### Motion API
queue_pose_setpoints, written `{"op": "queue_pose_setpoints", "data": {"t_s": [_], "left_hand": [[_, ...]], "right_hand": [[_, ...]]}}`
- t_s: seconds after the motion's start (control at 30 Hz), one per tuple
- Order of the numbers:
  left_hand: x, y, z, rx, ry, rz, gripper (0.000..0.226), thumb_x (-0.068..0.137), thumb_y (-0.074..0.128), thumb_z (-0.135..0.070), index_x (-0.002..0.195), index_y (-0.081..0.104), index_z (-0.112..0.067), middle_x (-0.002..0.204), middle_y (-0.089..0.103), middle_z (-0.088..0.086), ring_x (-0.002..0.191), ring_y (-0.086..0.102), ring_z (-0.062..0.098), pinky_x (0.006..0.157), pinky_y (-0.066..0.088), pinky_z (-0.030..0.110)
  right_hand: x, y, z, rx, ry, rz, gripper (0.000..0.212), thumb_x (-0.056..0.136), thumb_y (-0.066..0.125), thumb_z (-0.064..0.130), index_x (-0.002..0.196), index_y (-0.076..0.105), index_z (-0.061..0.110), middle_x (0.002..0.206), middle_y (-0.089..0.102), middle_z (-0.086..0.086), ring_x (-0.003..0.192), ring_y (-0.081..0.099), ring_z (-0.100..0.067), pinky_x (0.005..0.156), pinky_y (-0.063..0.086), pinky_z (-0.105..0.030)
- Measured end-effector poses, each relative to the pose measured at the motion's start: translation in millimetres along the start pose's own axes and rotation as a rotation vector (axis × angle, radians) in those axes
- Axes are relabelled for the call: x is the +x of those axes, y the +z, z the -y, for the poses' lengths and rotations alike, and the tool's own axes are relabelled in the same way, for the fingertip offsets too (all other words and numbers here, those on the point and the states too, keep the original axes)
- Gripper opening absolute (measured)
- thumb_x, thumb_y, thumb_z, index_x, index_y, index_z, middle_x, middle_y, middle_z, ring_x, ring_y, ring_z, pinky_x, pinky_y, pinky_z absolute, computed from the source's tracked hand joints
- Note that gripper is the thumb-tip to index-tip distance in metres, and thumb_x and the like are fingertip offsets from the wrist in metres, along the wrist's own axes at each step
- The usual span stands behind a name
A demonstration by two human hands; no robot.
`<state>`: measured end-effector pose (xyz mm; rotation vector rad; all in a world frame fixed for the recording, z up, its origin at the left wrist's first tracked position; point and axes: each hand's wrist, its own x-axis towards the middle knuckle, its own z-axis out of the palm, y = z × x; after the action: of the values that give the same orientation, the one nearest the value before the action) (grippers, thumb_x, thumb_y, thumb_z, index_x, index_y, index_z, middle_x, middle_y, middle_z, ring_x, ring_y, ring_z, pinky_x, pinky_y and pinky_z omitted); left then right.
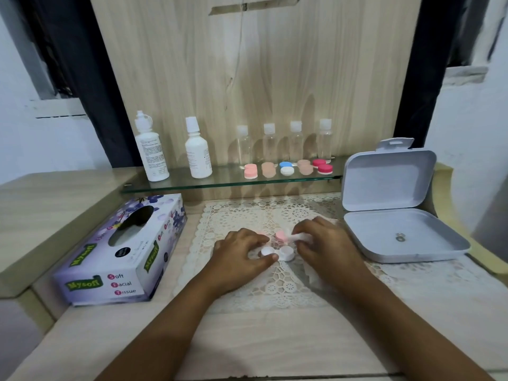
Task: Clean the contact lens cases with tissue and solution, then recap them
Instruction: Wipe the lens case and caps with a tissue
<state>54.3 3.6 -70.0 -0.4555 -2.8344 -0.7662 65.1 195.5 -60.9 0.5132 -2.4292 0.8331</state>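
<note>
On the lace mat (275, 284) in the middle of the table (275, 339), the left hand (242, 251) pinches the white contact lens case (286, 253) at its left well between thumb and fingers. The right hand (327, 243) grips a twisted tissue (298, 237), whose tip touches a pink cap (281, 235) just behind the case. A tissue box (123, 259) lies to the left and an open grey box (398, 232) to the right.

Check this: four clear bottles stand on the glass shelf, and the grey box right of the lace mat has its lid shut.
Wrong on the lid: the grey box right of the lace mat has its lid open, standing upright, in the head view. Four clear bottles do stand on the glass shelf.
</note>
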Motion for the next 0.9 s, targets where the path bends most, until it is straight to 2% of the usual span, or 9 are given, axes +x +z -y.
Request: {"op": "queue_pose_setpoints", "data": {"t_s": [0.07, 0.17, 0.3, 0.47, 0.57, 0.7, 0.9], "left_hand": [[-1.1, 0.0, -2.0, 0.022, 0.027, -0.010, 0.034, 0.084, 0.056, -0.055, 0.113, 0.060, -0.039, 0.112, 0.050, -0.016, 0.112, 0.039, 0.006, 0.098, 0.027, 0.034], [-2.2, 0.4, -2.4, 0.023, 0.052, -0.020, 0.022, 0.086, 0.056, -0.048, 0.105, 0.061, -0.039, 0.104, 0.048, -0.019, 0.109, 0.039, 0.004, 0.095, 0.024, 0.031], [-1.1, 2.3, -1.8, 0.024, 0.060, -0.030, 0.021, 0.087, 0.056, -0.046, 0.104, 0.063, -0.036, 0.101, 0.049, -0.021, 0.104, 0.040, 0.002, 0.093, 0.025, 0.031], [0.4, 3.7, -0.3, 0.012, 0.077, -0.032, 0.022, 0.087, 0.057, -0.045, 0.104, 0.064, -0.034, 0.100, 0.049, -0.023, 0.100, 0.040, -0.001, 0.095, 0.026, 0.033], [1.8, 2.8, 0.7, -0.027, 0.071, -0.011, 0.021, 0.085, 0.059, -0.045, 0.102, 0.066, -0.034, 0.100, 0.052, -0.023, 0.100, 0.044, 0.000, 0.100, 0.030, 0.040], [1.7, 3.0, 0.6, -0.040, 0.075, -0.012, 0.019, 0.085, 0.060, -0.044, 0.101, 0.066, -0.034, 0.103, 0.054, -0.021, 0.102, 0.046, 0.000, 0.101, 0.030, 0.043], [0.8, 4.2, 0.2, -0.027, 0.074, -0.036, 0.020, 0.086, 0.059, -0.044, 0.102, 0.065, -0.034, 0.100, 0.053, -0.023, 0.101, 0.046, -0.001, 0.101, 0.030, 0.042]], "right_hand": [[-0.5, 4.8, -1.7, -0.015, -0.042, 0.087, 0.013, 0.080, 0.064, 0.011, 0.092, 0.069, 0.014, 0.088, 0.059, -0.004, 0.074, 0.055, -0.019, 0.056, 0.033, -0.018], [-2.0, 11.9, -3.4, -0.036, -0.086, 0.156, 0.018, 0.078, 0.057, 0.021, 0.090, 0.070, 0.015, 0.085, 0.059, -0.003, 0.072, 0.059, -0.023, 0.059, 0.042, -0.027], [-3.3, 14.5, -2.6, -0.110, -0.074, 0.214, 0.030, 0.079, 0.045, 0.029, 0.096, 0.068, 0.018, 0.093, 0.057, 0.000, 0.082, 0.059, -0.022, 0.067, 0.049, -0.036], [-1.2, 9.8, -1.0, -0.253, -0.087, 0.299, 0.044, 0.081, 0.034, 0.041, 0.112, 0.063, 0.027, 0.104, 0.055, 0.001, 0.096, 0.053, -0.023, 0.076, 0.045, -0.033], [-0.5, 7.9, 0.4, -0.292, -0.067, 0.343, 0.051, 0.082, 0.026, 0.042, 0.119, 0.058, 0.029, 0.110, 0.055, 0.000, 0.101, 0.049, -0.025, 0.081, 0.044, -0.035], [4.4, 6.0, 3.2, -0.377, -0.072, 0.428, 0.037, 0.095, 0.033, 0.037, 0.124, 0.052, 0.025, 0.115, 0.051, -0.002, 0.106, 0.047, -0.025, 0.083, 0.042, -0.036], [13.1, 2.7, 8.9, -0.447, -0.097, 0.472, 0.030, 0.097, 0.034, 0.031, 0.119, 0.050, 0.017, 0.114, 0.049, -0.004, 0.107, 0.046, -0.024, 0.081, 0.040, -0.037]]}}
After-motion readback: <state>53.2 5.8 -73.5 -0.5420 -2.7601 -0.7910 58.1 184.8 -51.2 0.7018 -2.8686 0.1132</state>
